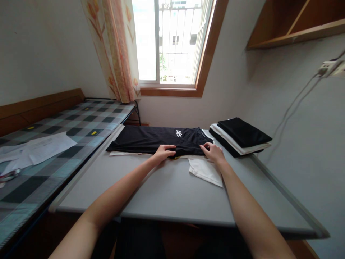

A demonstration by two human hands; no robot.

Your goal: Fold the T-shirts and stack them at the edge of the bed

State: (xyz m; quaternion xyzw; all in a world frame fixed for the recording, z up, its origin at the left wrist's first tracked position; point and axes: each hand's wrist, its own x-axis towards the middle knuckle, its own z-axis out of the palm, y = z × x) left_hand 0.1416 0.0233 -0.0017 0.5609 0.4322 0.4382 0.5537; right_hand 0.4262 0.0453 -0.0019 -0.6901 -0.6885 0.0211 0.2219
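Black pants (151,138) lie folded lengthwise across the table, with white lettering near the gathered waist end on the right. Beneath them is a white T-shirt (206,172); its sleeve sticks out toward me and a thin strip shows along the near edge. My left hand (163,153) is closed at the middle of the pants' near edge, thumb and fingers pinching the cloth. Near the waist end, my right hand (212,151) also pinches the near edge, its thumb and forefinger curled together. The cloth under the fingertips is partly hidden.
The grey table (161,194) has raised edge strips. At its back right stands a stack of folded black and white clothes (242,133). A checked bed (107,115) with papers (51,147) adjoins on the left. A curtain (118,54) hangs beside the window, and a cord (293,100) runs down the right wall.
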